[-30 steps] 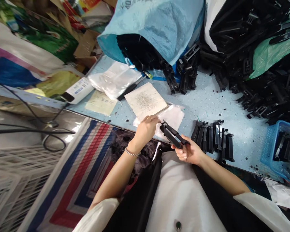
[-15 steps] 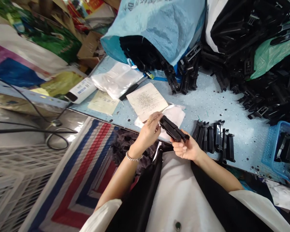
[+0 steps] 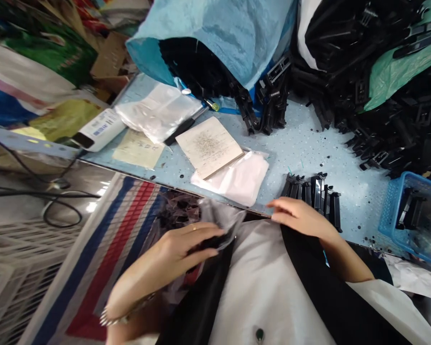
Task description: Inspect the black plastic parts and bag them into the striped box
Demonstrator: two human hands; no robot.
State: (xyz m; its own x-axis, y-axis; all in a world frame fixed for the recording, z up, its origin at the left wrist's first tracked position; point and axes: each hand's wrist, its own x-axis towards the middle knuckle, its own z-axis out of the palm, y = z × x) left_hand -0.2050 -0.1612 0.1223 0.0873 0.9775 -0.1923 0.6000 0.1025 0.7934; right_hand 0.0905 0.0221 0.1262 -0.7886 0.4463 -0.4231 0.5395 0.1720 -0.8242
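Observation:
My left hand [image 3: 179, 249] is closed over a clear plastic bag [image 3: 224, 215] below the table's front edge. A dark shape, apparently a black plastic part [image 3: 206, 242], shows between its thumb and fingers, partly hidden. To the right, my right hand [image 3: 301, 215] is at the table edge with its fingers stretched out and nothing visible in them. Just behind that hand stands a row of several black plastic parts [image 3: 318, 191], partly covered by it. A worn square block [image 3: 208, 143] lies on a stack of white plastic bags [image 3: 247, 177] on the blue table [image 3: 301, 139].
A blue sack [image 3: 215, 28] spills black parts at the back, and a large heap of them [image 3: 402, 124] fills the right. At the right edge sits a blue basket [image 3: 391, 225]. Below left, a striped woven sack [image 3: 129, 230] holds bagged dark items [image 3: 179, 208].
My left hand has moved down and left, below the table edge, now with a clear bag. My right hand has let go of the black part and shifted right.

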